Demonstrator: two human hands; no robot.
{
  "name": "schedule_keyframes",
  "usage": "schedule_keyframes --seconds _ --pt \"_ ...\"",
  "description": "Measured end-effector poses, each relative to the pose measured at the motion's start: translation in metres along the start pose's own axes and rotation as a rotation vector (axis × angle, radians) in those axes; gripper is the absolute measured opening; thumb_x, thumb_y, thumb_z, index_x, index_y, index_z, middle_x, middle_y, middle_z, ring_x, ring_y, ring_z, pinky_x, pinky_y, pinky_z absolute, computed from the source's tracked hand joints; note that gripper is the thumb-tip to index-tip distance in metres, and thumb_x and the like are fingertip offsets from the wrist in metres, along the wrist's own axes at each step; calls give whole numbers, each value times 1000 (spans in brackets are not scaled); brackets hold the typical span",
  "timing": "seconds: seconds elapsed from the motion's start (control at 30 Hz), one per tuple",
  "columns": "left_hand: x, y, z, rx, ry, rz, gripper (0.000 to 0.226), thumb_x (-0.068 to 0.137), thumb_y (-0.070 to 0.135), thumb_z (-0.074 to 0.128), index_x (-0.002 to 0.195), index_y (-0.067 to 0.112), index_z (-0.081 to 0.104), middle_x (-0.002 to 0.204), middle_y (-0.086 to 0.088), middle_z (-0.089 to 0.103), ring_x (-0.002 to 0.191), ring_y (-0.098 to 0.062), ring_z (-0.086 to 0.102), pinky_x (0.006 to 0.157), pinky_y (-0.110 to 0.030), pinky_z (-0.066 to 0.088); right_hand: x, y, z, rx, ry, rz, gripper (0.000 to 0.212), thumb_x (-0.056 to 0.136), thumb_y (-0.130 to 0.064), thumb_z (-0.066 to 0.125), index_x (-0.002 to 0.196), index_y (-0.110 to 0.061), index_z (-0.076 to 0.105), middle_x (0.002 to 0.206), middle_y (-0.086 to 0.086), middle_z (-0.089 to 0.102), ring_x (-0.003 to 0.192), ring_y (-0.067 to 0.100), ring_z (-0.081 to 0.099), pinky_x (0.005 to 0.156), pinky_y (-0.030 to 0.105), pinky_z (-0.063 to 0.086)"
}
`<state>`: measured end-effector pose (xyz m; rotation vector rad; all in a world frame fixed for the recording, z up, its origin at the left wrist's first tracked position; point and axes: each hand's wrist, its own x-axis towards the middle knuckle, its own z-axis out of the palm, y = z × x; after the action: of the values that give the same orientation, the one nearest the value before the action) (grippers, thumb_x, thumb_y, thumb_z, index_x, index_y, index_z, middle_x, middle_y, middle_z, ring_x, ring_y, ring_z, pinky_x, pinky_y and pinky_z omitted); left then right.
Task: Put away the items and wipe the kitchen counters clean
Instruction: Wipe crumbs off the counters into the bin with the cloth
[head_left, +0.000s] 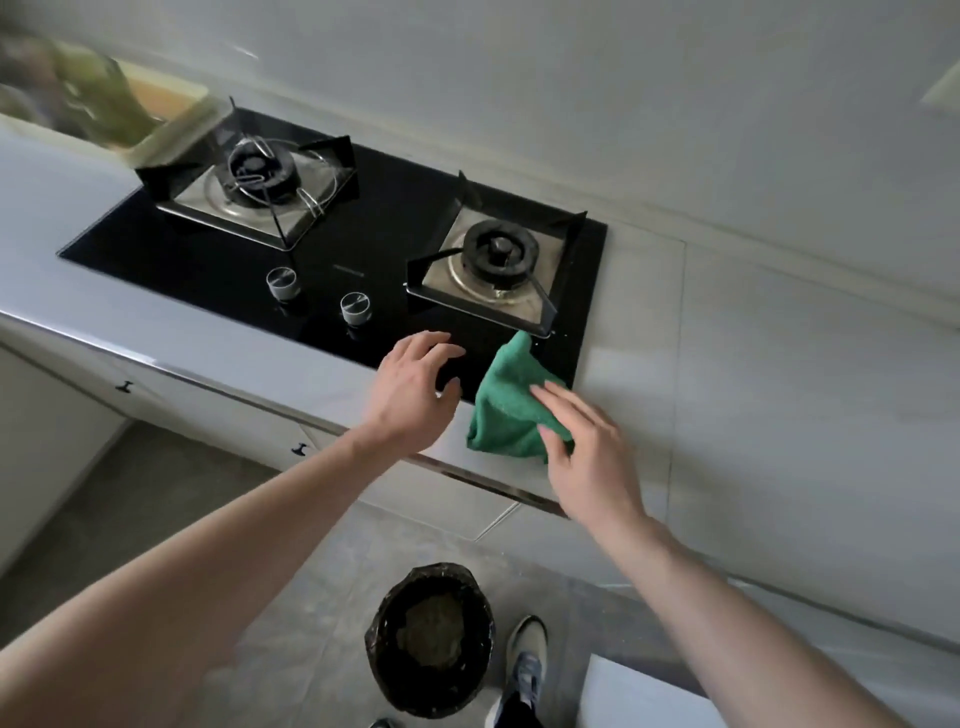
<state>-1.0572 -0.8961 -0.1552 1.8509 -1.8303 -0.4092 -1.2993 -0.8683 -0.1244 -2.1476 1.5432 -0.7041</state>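
Flanking green cloth (506, 405): stove (332, 260), bin (430, 639).

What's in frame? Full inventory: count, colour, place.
cloth: 1, green, bunched across hob's front right corner and counter
hob: 1, black glass, two burners, set in counter
knobs: 2, grey, hob front
counter: 1, pale grey, along wall
tray: 1, cream, left of hob, blurred contents
bin: 1, black liner, floor
shoe: 1 fully visible, white and blue, floor
left hand: open, over hob's front edge
right hand: open, fingers on cloth
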Motion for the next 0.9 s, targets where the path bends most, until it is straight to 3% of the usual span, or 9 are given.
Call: schedule_keyframes --seconds 0.13,0.27,0.4,0.57,0.63,0.7,0.77,0.9 --pt "13 -16 30 153 -153 -71 58 97 38 46 153 23 41 166 -5 28 156 -27 14 128 -45 11 61 17 27 -197 -154 36 49 97 -17 61 143 -32 56 154 -7 48 140 20 45 118 39 36" --pt "16 -11 38 148 -104 -96 60 94 39 39 152 23 41 165 -5 29 156 -27 14 128 -47 9 82 43 28 -273 -276 29 51 99 -21 59 148 -32 50 160 -7 40 149 19 33 123 35 27" --pt "20 7 45 161 -85 -206 56 96 33 47 150 22 40 164 -8 29 155 -30 12 127 -51 8 70 95 -17 -291 -251 155 50 98 -16 57 145 -31 54 156 -9 46 143 16 42 120 31 31" --pt "32 46 68 71 17 -418 57 95 35 43 152 25 38 167 -8 22 157 -30 1 127 -51 1 87 142 -74 -327 -171 327 45 97 -15 58 139 -30 60 150 -9 53 135 19 52 110 33 43" --pt "32 51 75 83 74 -433 56 96 37 41 151 26 37 167 -8 21 157 -28 1 128 -50 1 104 136 -72 -276 -107 250 45 96 -15 59 139 -30 60 148 -9 54 134 20 53 110 38 45" --pt "30 51 78 117 102 -437 54 98 39 39 151 27 37 167 -7 22 157 -27 1 128 -48 1 119 118 -55 -280 -162 94 47 96 -18 59 142 -31 57 151 -10 52 137 17 49 115 37 39" --pt "31 51 83 134 120 -447 54 97 37 42 150 27 38 166 -7 24 157 -27 3 128 -48 2 135 99 -31 -293 -264 57 46 98 -21 57 144 -29 55 153 -8 49 142 19 42 120 36 32" --pt "35 52 86 156 136 -452 54 98 36 44 150 27 39 166 -7 24 157 -25 3 128 -48 2 144 92 2 -280 -234 -3 32 92 -25 61 124 -23 66 129 -5 63 127 23 54 106 43 45"
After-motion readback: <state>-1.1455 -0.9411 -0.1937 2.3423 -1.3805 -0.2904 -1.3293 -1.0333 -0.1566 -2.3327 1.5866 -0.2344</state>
